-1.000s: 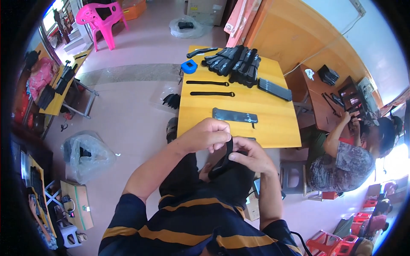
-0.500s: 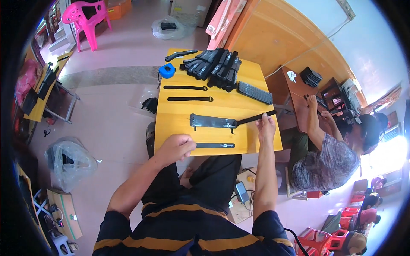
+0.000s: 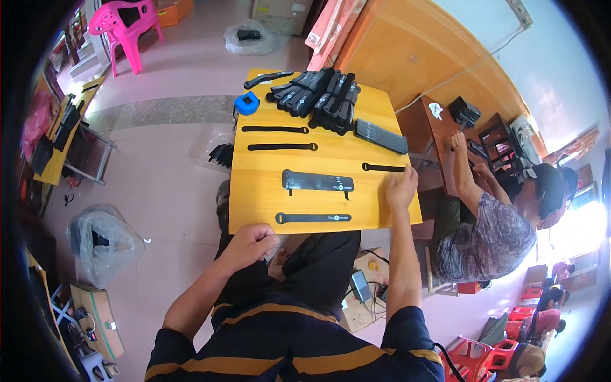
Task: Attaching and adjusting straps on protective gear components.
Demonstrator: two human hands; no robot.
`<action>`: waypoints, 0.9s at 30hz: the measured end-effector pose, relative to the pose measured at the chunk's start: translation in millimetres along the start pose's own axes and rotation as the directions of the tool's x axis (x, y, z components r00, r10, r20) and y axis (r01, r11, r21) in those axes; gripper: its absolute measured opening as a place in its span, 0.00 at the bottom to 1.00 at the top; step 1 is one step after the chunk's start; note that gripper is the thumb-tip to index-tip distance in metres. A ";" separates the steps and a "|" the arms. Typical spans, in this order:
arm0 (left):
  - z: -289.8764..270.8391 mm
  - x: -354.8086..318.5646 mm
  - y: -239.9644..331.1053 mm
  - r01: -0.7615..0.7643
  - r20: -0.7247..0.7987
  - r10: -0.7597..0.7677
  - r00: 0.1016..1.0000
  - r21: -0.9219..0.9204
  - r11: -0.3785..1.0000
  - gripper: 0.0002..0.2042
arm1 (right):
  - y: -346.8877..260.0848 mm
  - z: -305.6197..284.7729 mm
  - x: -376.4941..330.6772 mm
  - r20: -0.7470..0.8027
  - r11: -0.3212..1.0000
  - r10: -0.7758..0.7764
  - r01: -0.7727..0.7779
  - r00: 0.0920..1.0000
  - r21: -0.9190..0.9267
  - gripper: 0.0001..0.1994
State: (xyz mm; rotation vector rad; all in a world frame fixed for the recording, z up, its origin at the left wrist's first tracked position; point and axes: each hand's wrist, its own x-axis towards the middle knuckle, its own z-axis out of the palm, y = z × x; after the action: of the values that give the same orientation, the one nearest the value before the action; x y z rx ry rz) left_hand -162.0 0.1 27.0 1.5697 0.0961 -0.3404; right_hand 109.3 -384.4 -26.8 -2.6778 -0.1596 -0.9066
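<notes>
A black hook-and-loop strap (image 3: 380, 167) with a ring at its left end lies at the table's right side. My right hand (image 3: 401, 189) is closed over its other end. My left hand (image 3: 249, 246) is curled closed just off the near left edge, with nothing visible in it. Between them, nearest me, a dark grey strap (image 3: 312, 218) with a printed label lies flat. Beyond it is a glossy stack of packed straps (image 3: 318, 181), with two short black ends showing beneath. Farther off lie two more black straps, the nearer one (image 3: 280, 147) parallel to the other (image 3: 273, 129).
On the yellow table (image 3: 254, 204) sit a blue tape measure (image 3: 247, 103), a heap of bundled straps (image 3: 318, 95) and a flat grey strap stack (image 3: 380, 137). At right, another person (image 3: 487, 235) works at a brown table. A plastic bag (image 3: 105, 245) lies on the floor.
My right hand has lowered the black strap flat onto the table, away from the glossy stack. My left hand has drawn back toward me, uncovering the near grey strap's ring end.
</notes>
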 end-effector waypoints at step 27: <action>54.5 53.3 -31.8 -0.414 0.227 0.699 0.678 0.904 0.108 0.14 | -87.6 -82.9 -175.4 0.424 0.297 0.304 -0.508 0.853 0.808 0.08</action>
State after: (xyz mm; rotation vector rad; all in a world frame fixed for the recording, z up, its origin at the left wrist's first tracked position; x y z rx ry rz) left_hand -128.5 -60.7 -17.8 2.6426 -0.6491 0.6208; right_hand -95.2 -329.4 -49.0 -1.5796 0.0188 -0.2120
